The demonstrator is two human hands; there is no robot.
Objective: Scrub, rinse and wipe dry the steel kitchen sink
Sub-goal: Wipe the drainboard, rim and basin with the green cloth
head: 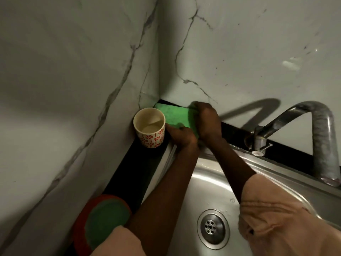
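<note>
A steel sink with a round drain fills the lower right. In the back corner, on the black counter ledge, lies a green cloth. My left hand grips the cloth's near edge. My right hand holds its right end, fingers curled over it against the wall. Both forearms cross above the sink's left rim.
A paper cup with red flower print stands beside the cloth at the corner. A steel tap arches at the right. A red-rimmed green round object sits on the black ledge at lower left. Marble walls close off the back and left.
</note>
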